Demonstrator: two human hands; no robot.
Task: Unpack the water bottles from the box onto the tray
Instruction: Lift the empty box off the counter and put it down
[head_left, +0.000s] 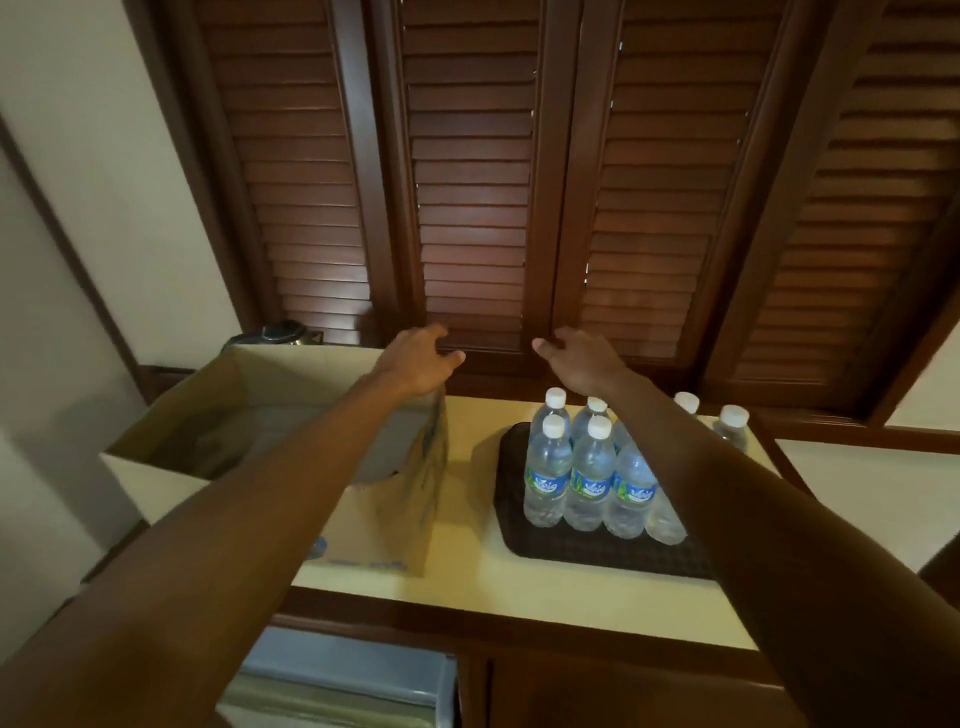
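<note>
An open cardboard box (384, 525) stands on the left of the counter; what lies inside is dim and unclear. A dark tray (576, 548) on the right carries several clear water bottles (589, 475) with white caps and blue labels, standing upright in rows. My left hand (421, 358) is held out above the box's far right corner, fingers loosely curled, holding nothing. My right hand (582, 358) hovers above and behind the bottles, fingers relaxed, empty. My right forearm crosses over the tray and hides part of the back rows.
The cream counter (467, 577) has a wooden front edge. Dark louvred shutters (472, 208) fill the wall behind. A dark kettle-like object (283, 332) sits behind the box. A grey appliance (343, 680) shows below the counter. A second cream surface (872, 488) lies at right.
</note>
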